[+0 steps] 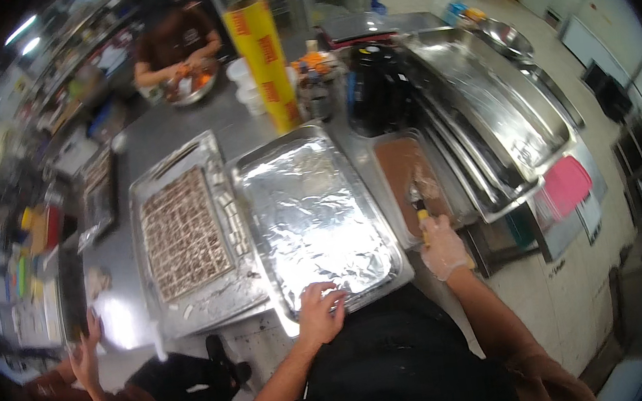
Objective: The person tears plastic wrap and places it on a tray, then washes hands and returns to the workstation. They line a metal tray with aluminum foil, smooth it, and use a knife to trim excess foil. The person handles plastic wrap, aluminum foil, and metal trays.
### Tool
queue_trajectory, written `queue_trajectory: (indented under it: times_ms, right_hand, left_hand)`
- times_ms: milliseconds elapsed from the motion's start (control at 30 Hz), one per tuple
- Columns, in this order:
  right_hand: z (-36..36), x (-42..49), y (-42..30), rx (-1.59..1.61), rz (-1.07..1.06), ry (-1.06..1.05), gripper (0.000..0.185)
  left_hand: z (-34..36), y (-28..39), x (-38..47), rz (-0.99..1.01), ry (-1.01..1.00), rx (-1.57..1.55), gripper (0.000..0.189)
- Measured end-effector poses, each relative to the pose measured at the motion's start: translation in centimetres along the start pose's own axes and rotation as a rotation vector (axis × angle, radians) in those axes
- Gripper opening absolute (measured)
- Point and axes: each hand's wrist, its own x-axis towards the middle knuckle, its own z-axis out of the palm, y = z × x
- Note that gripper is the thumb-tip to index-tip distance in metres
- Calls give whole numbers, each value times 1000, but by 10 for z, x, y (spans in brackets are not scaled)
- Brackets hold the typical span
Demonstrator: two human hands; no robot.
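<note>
A metal sheet tray lined with aluminum foil lies right before me on the steel worktable. My left hand, bare, is at its near rim with bent fingers over the edge; whether they grip the rim is unclear. In a clear plastic glove, my right hand holds a yellow-handled tool. The tool's metal head is down in a rectangular container of a brown, chocolate-like mass. Some of that mass looks scraped up around the head.
Left is a tray of brown cut squares. Behind stand a tall yellow roll and a black appliance; deep steel pans are at right. One co-worker's hands are over a bowl; another's hands are lower left.
</note>
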Motion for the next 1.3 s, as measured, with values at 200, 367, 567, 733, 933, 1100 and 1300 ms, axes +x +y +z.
queue_trajectory:
  times_ms: [200, 367, 567, 733, 933, 1100, 1300]
  right_hand:
    - [-5, 12, 57, 179, -142, 347, 33]
    - [-18, 14, 93, 341, -166, 368, 29]
    - [-24, 21, 108, 408, -222, 429, 29]
    - [-24, 26, 116, 632, -147, 322, 29]
    - [8, 31, 142, 905, -44, 161, 29]
    - [26, 25, 157, 1282, 68, -70, 38]
    - [28, 12, 154, 1721, 428, -181, 43]
  left_hand:
    - [16, 24, -12, -8, 18, -146, 19]
    - [30, 48, -7, -1, -126, -319, 16]
    - [55, 127, 56, -161, -287, -650, 27]
    - [182, 145, 93, -808, -454, -902, 59]
    - [218, 180, 120, -989, -166, -1276, 25]
    - [203, 204, 114, -1000, 40, -958, 22]
    - [207, 206, 107, -835, 159, -237, 40]
